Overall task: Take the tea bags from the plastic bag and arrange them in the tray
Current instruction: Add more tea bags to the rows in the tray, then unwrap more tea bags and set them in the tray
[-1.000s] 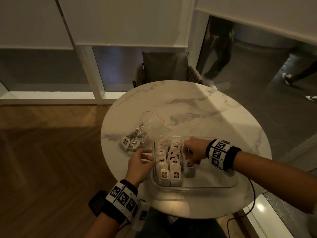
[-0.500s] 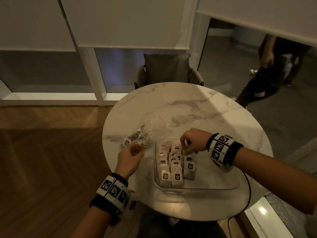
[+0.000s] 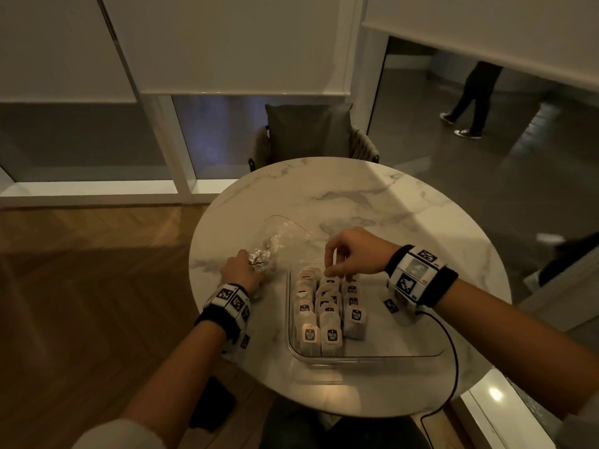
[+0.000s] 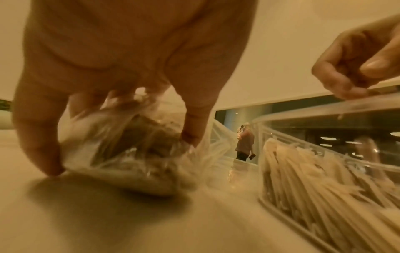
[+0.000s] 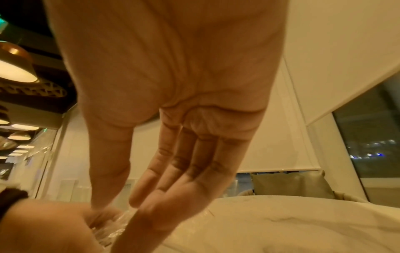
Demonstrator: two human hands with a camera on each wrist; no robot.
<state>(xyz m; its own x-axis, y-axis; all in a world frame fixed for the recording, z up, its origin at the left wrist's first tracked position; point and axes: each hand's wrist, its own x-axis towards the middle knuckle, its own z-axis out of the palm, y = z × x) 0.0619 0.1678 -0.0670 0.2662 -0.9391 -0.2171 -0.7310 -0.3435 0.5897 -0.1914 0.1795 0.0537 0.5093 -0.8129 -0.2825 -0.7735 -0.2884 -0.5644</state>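
My left hand [image 3: 242,273] is down on the plastic bag [image 3: 278,244], which lies crumpled on the tabletop [image 3: 372,202] just left of the tray [image 3: 366,354]. In the left wrist view my fingers [image 4: 41,147] curl down around the bag [image 4: 134,150] and grip it against the marble, with dark tea bags showing through the plastic. My right hand [image 3: 355,254] hovers over the far left corner of the tray. In the right wrist view its fingers [image 5: 173,179] hang nearly straight and relaxed, close together, and I see nothing held between them. From the left wrist view the same hand [image 4: 357,68] looks loosely bent above the tray's rim [image 4: 324,113], and I cannot tell from there whether a fingertip touches anything. The tea bags [image 3: 327,315] already in the tray stand upright in three rows along its left side, tags facing up; the right part of the tray shows only clear plastic. A dark cushioned chair [image 3: 308,131] sits beyond the tabletop, and a cable [image 3: 453,358] runs from my right wrist band off the near edge.
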